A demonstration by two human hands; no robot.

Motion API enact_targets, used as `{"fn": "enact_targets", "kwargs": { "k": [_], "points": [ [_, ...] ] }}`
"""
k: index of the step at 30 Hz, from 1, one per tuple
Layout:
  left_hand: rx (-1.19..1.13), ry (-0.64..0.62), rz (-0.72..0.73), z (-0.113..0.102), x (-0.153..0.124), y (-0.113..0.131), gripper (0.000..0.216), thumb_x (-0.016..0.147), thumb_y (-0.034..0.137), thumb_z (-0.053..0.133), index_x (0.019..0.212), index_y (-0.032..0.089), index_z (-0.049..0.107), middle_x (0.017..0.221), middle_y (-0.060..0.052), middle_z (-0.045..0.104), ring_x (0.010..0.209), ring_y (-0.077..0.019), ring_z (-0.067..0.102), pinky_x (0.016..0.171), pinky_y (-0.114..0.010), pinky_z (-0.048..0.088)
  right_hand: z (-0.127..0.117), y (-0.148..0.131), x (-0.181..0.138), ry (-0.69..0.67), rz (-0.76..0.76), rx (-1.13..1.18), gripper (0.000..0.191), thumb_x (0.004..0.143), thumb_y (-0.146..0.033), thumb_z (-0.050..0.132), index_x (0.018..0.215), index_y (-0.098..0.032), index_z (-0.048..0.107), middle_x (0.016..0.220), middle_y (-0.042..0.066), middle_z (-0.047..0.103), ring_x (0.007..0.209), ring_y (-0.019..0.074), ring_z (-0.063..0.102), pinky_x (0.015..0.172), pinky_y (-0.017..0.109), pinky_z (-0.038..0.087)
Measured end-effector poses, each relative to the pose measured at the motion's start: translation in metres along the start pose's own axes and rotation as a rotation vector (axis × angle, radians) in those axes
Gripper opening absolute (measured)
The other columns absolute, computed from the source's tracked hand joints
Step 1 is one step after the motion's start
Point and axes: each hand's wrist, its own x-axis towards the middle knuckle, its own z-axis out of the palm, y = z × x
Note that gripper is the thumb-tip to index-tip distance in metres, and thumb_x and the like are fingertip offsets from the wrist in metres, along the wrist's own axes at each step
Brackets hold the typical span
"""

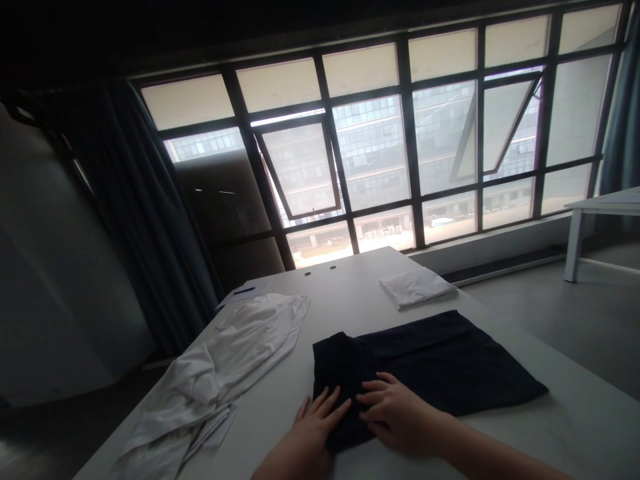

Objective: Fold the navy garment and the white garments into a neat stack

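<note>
A dark navy garment lies on the white table, with a part turned over at its left end. My left hand rests on the near left edge of this fabric, fingers spread. Close beside it, my right hand presses on the garment with its fingers apart and slightly bent. Neither hand visibly grips the cloth. The underside of the left end is hidden.
A loose white garment spreads along the table's left side, over some papers. Farther back are a folded white cloth and a pen on paper. Another white table stands right, beyond the floor; windows line the back.
</note>
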Motion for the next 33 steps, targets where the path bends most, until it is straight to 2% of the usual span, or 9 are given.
{"fn": "enact_targets", "kwargs": {
  "k": [5,8,11,13,15,19,23,29,33],
  "points": [
    [-0.099,-0.062,0.067,-0.024,-0.026,0.009,0.106,0.067,0.017,0.070,0.161,0.047,0.031,0.173,0.002,0.020,0.159,-0.0365,0.019,0.126,-0.067,0.012,0.000,-0.002,-0.001,-0.001,-0.005,0.009,0.019,0.087,-0.035,0.065,0.101,-0.032,0.078,0.110,0.000,0.079,0.119,0.0247,0.063,0.121,0.051,0.019],
    [-0.206,-0.068,0.093,-0.033,-0.038,0.013,0.090,0.073,0.031,0.079,0.154,0.049,0.045,0.166,0.002,0.041,0.153,-0.0386,0.036,0.125,-0.065,0.021,0.001,-0.006,0.000,0.021,-0.016,-0.046,0.012,0.082,-0.036,0.068,0.084,-0.027,0.075,0.083,0.000,0.076,0.098,0.0220,0.066,0.117,0.048,0.026],
    [-0.263,0.177,0.025,-0.029,-0.034,0.011,0.052,0.089,0.043,0.068,0.141,0.042,0.063,0.132,-0.002,0.073,0.129,-0.0326,0.062,0.119,-0.057,0.038,0.009,-0.007,0.003,0.076,-0.050,-0.103,0.020,0.081,-0.033,0.066,0.064,-0.023,0.064,0.059,-0.002,0.061,0.075,0.0173,0.060,0.102,0.040,0.040],
    [-0.211,0.411,0.008,-0.018,-0.021,0.003,0.041,0.096,0.045,0.060,0.136,0.036,0.068,0.125,-0.006,0.074,0.122,-0.0308,0.065,0.115,-0.053,0.045,0.017,-0.005,0.007,0.134,-0.069,-0.129,0.027,0.082,-0.029,0.064,0.057,-0.022,0.056,0.055,-0.002,0.056,0.068,0.0154,0.055,0.092,0.037,0.043],
    [-0.133,0.537,0.037,-0.006,-0.004,-0.012,0.046,0.096,0.047,0.061,0.139,0.033,0.066,0.143,-0.010,0.065,0.132,-0.0334,0.059,0.117,-0.054,0.044,0.023,-0.003,0.010,0.193,-0.094,-0.138,0.026,0.084,-0.026,0.062,0.059,-0.022,0.055,0.061,-0.001,0.059,0.069,0.0157,0.055,0.088,0.037,0.044],
    [-0.082,0.480,0.031,0.015,0.024,-0.046,0.070,0.095,0.057,0.062,0.158,0.031,0.045,0.167,-0.010,0.039,0.154,-0.0371,0.034,0.125,-0.058,0.032,0.019,0.002,0.011,0.276,-0.133,-0.121,0.005,0.084,-0.023,0.062,0.082,-0.023,0.067,0.088,0.003,0.071,0.092,0.0204,0.062,0.097,0.040,0.044],
    [-0.048,0.418,0.001,0.019,0.029,-0.056,0.074,0.097,0.062,0.057,0.162,0.032,0.037,0.170,-0.007,0.032,0.158,-0.0352,0.026,0.128,-0.058,0.026,0.006,0.014,0.005,0.253,0.073,-0.143,0.040,0.093,-0.033,0.060,0.133,-0.027,0.067,0.144,0.010,0.063,0.138,0.0318,0.050,0.118,0.054,0.031],
    [0.036,0.477,0.146,0.004,0.012,-0.022,0.069,0.100,0.058,0.054,0.162,0.035,0.036,0.173,-0.004,0.025,0.159,-0.0340,0.022,0.130,-0.057,0.023,0.001,0.032,-0.004,0.003,0.256,-0.073,0.059,0.104,-0.064,0.041,0.156,-0.038,0.047,0.166,0.007,0.042,0.155,0.0371,0.030,0.125,0.066,0.015],
    [0.039,0.278,0.301,0.005,0.006,0.010,0.082,0.093,0.070,0.059,0.164,0.042,0.027,0.174,-0.002,0.021,0.159,-0.0403,0.019,0.128,-0.068,0.015,0.004,0.038,-0.005,0.004,0.237,-0.076,0.063,0.104,-0.066,0.038,0.159,-0.038,0.042,0.169,0.007,0.036,0.157,0.0380,0.024,0.125,0.068,0.011]
  ]
}}
